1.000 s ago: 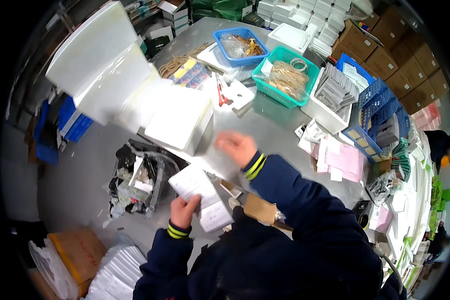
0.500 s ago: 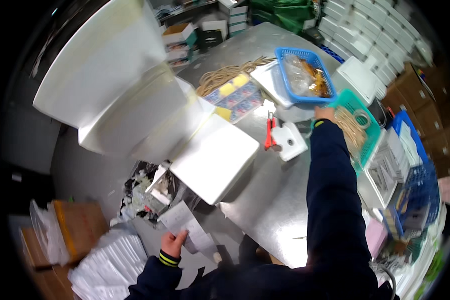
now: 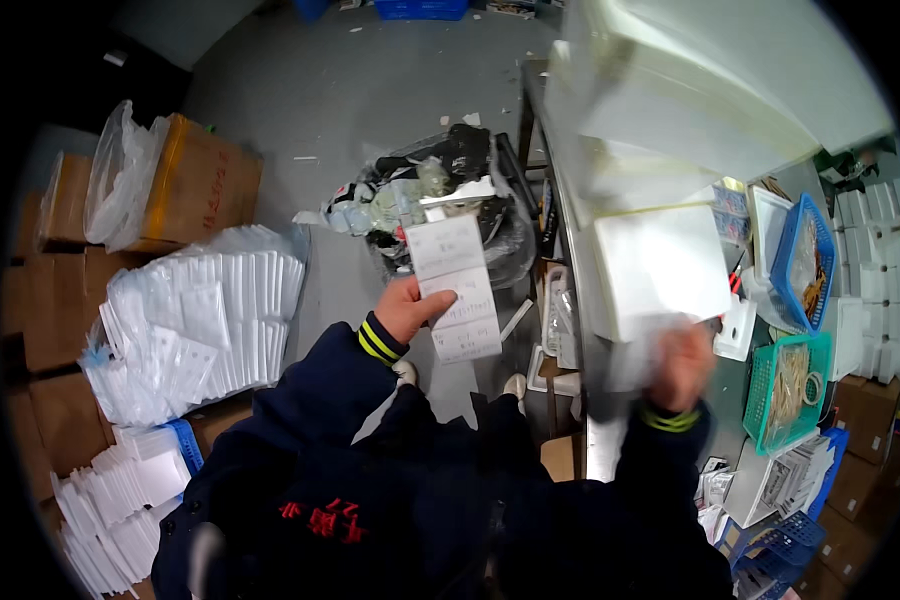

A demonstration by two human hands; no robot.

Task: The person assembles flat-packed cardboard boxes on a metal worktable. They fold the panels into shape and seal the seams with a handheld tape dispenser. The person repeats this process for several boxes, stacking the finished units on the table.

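My left hand [image 3: 410, 308] pinches a long white paper slip [image 3: 454, 265] with folds across it and handwriting on it, thumb on top. The slip is held out over a bin with a plastic liner [image 3: 515, 265], full of mixed scraps. My right hand [image 3: 682, 365] is smeared by motion over the metal table. Beside its fingers is a pale blurred patch, and whether the hand holds it I cannot make out. Just beyond that hand stands a white box [image 3: 660, 270] at the table's left edge. Part of a red-handled tool [image 3: 735, 280] shows to its right, near a small white piece [image 3: 738, 325].
On the table's right are a blue basket [image 3: 803, 265] and a green basket [image 3: 765, 400] holding tan strips and a tape roll. Large white panels [image 3: 690, 110] rise at the back. Bagged white sheets [image 3: 230, 310] and cardboard boxes [image 3: 205, 185] fill the left side.
My view has swung left toward the floor and bin. My right hand has come away from the green basket, back toward the white box. My left hand still holds the slip, now nearer the view's middle.
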